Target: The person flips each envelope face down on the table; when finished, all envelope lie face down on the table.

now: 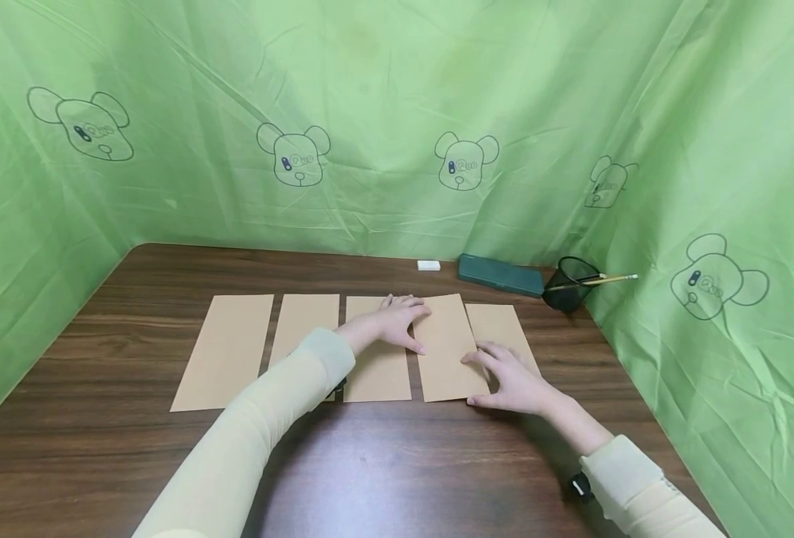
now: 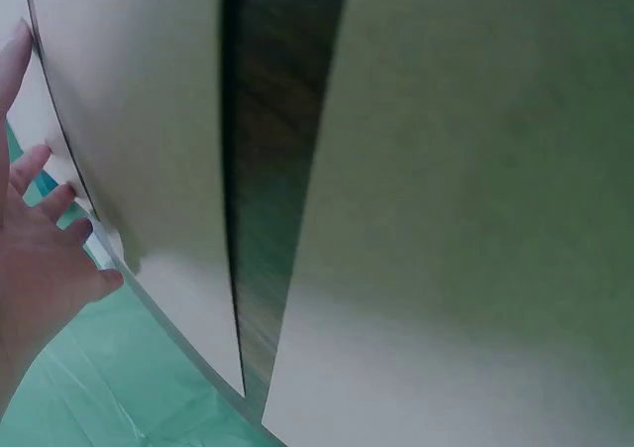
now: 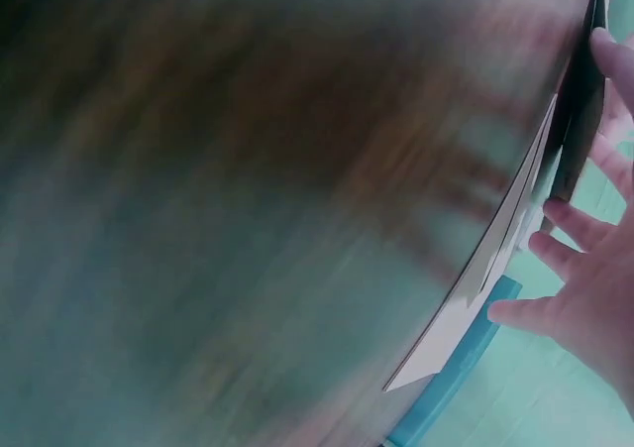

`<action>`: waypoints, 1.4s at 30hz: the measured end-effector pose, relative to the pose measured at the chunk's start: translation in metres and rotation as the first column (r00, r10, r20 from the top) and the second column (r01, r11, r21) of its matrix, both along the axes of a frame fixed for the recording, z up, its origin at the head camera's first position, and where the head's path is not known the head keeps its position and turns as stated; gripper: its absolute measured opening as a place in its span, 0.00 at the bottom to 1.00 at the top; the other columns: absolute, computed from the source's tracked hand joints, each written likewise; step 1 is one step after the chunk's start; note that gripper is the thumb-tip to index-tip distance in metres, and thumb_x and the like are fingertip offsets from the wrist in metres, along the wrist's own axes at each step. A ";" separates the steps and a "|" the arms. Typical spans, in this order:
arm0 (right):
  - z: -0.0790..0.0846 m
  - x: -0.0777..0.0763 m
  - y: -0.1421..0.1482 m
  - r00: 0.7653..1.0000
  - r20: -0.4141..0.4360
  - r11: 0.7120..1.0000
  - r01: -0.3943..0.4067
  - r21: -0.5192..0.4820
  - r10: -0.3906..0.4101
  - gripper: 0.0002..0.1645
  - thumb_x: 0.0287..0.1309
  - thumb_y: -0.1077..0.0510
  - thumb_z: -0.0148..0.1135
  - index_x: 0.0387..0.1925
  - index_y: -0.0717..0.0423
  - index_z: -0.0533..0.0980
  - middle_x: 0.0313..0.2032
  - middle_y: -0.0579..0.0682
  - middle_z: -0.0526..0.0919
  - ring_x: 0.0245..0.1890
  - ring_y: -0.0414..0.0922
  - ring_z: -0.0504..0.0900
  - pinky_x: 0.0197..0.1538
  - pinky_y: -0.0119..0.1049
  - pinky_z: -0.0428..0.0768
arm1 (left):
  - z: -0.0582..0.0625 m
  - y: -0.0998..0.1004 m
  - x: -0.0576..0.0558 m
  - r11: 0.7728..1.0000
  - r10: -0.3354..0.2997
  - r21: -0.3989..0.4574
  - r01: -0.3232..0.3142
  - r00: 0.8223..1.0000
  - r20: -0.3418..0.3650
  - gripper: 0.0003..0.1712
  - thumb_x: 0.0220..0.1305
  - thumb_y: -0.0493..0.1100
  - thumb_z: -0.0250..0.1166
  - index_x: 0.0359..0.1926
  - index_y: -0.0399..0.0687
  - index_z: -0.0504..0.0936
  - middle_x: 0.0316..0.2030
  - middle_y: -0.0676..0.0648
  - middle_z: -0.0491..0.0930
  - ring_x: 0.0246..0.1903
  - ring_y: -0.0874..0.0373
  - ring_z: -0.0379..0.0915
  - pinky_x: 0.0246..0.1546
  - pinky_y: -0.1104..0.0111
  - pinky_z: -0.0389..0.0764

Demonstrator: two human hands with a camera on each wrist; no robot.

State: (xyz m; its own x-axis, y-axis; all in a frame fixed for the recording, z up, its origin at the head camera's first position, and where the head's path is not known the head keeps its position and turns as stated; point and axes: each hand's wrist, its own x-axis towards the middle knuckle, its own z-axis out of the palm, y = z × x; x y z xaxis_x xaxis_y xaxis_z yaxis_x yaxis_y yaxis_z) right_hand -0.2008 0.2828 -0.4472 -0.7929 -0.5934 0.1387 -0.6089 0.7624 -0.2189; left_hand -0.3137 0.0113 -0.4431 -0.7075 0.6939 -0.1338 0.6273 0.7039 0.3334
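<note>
A row of several plain brown paper sheets lies across the dark wooden table. My left hand [image 1: 392, 323] reaches over the middle sheet [image 1: 378, 373], and its spread fingers touch the left edge of the brown sheet [image 1: 445, 340] second from the right. On that same sheet's right edge, my right hand [image 1: 508, 379] holds it with fingers and thumb. That edge appears raised in the right wrist view, its dark underside [image 3: 580, 110] showing. The sheet slightly overlaps the rightmost sheet [image 1: 498, 321], which my right hand partly covers. Sleeve and forearm hide part of the second sheet [image 1: 306, 317] from the left.
The leftmost sheet [image 1: 225, 351] lies flat. Behind the row are a white eraser [image 1: 428, 265], a teal pencil case [image 1: 500, 274] and a black mesh pen cup [image 1: 565, 291], tipped, with pencils. Green fabric curtains [image 1: 370, 112] enclose the table's back and sides.
</note>
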 end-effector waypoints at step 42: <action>-0.004 -0.101 0.092 0.954 0.214 0.976 0.219 -0.024 -0.208 0.47 0.49 0.41 0.69 0.66 0.58 0.63 0.68 0.67 0.55 0.67 0.65 0.54 0.62 0.64 0.60 | 0.005 0.070 0.036 0.986 -0.166 0.014 0.167 0.985 -0.038 0.58 0.45 0.66 0.70 0.72 0.50 0.53 0.71 0.50 0.54 0.71 0.52 0.46 0.70 0.49 0.47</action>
